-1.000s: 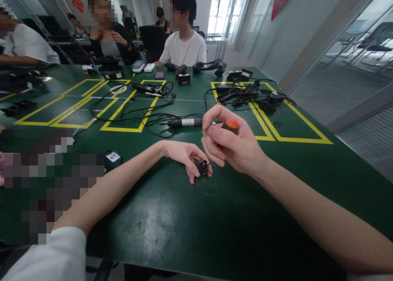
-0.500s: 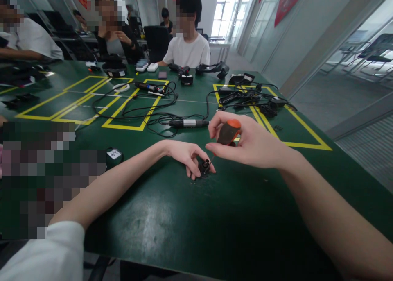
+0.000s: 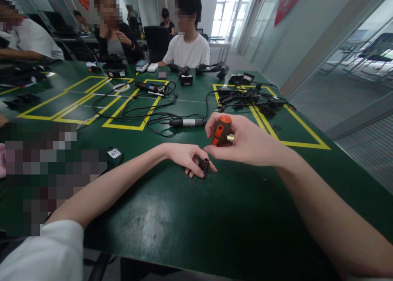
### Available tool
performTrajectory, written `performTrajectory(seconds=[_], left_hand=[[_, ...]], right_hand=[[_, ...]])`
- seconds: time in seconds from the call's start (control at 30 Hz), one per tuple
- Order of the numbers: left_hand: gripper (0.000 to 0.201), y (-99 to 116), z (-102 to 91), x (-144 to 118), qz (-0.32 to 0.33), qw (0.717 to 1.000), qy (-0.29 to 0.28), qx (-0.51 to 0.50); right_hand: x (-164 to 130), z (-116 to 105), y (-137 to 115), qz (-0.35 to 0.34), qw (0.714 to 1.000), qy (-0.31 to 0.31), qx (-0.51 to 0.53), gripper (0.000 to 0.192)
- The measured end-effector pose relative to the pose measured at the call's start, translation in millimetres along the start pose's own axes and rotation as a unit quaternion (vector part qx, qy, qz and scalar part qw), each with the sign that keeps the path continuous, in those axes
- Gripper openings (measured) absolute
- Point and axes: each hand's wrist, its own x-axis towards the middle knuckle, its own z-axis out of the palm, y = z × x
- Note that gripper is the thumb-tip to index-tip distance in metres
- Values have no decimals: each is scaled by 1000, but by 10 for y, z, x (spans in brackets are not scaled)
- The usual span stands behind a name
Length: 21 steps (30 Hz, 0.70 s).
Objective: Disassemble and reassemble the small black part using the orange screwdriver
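Orange and black, the screwdriver (image 3: 220, 130) stands almost upright in the right hand (image 3: 245, 143). The fingers of this hand are closed around the handle, thumb on one side, the others on the far side, so the grip is firm and nearly fully closed. The shaft and tip are hidden behind the fingers, but they seem to point down into the small black part (image 3: 204, 164) just below.

That part rests on the green table (image 3: 172, 227), in front of the person, between the two hands. The left hand (image 3: 188, 157) pinches it with thumb and fingertips and presses it to the table; this hand is closed on it, only slightly open at the ends.

I judge that the step in hand is the turning of a screw in the part, with the left hand holding it steady. The next move probably calls for keeping the tool straight above the screw, light pressure down, and small twists of the right fingers, while the left hand does not let the part rotate or slide.

Further back lie a pen-like tool (image 3: 187, 122) and many black cables (image 3: 144, 113) inside yellow marked boxes. Other people sit at the far side.
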Motion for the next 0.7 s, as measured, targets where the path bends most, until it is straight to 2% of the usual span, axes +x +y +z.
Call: performTrajectory(seconds=[0.27,0.47,0.6,0.7], left_hand=[[54,-31,138,-108,-7,994,78,73],[36,-33,315,-154,51,976,185,103],[18,-13,395,-192,81,971,213,77],[14,-39,426,-202,100,964,235,71]], right_hand=[[18,75,17,12,999,-32,25,17],[11,79,21,15,999,-31,18,13],[16,76,43,-6,999,-37,-11,12],[18,72,29,-1,999,-34,-21,16]])
